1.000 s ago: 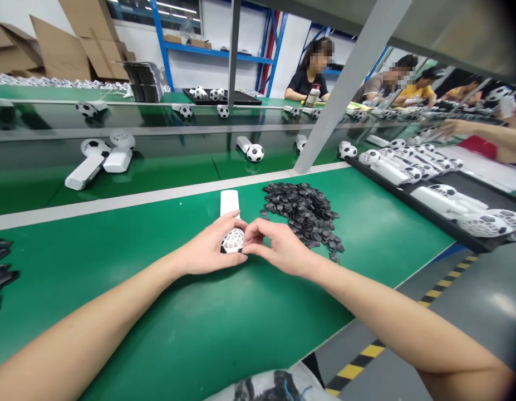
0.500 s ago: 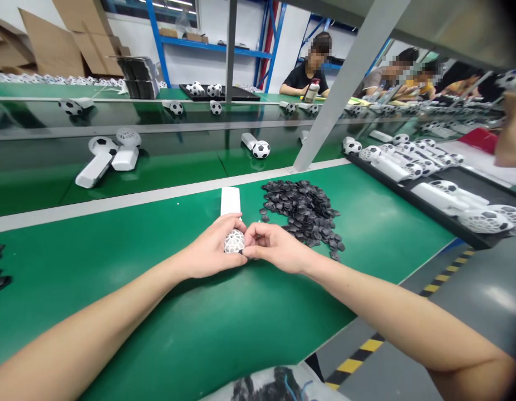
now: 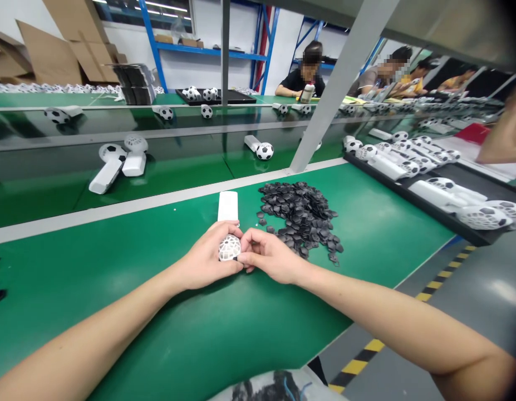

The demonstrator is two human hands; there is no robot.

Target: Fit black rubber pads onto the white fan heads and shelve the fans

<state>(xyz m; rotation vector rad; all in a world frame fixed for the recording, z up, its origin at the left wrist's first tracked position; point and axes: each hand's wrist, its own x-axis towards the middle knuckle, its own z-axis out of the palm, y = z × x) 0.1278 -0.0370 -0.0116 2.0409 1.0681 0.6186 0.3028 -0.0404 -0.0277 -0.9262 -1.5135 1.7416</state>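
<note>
My left hand (image 3: 210,253) is wrapped around the round head of a white handheld fan (image 3: 230,248), whose openwork grille faces up. Its flat white handle (image 3: 228,206) points away from me on the green table. At the right side of the fan head, the fingertips of my right hand (image 3: 268,253) are pinched together against the rim. A dark patch shows at the rim beside the right thumb; whatever those fingers hold is mostly hidden. Just beyond my right hand lies a heap of small black pieces (image 3: 301,214), some of them pentagon-shaped.
A black tray (image 3: 416,203) of football-patterned fans sits at the right. Past the grey table edge, a dark green glossy belt (image 3: 191,167) carries more fans (image 3: 264,150). A slanted metal post (image 3: 337,94) rises beside it. Several people sit farther back; another person's blurred arm (image 3: 502,131) is at far right.
The right fingers have shifted slightly down along the fan head's rim. The two fans at left on the belt have moved right. The view has tilted a little.
</note>
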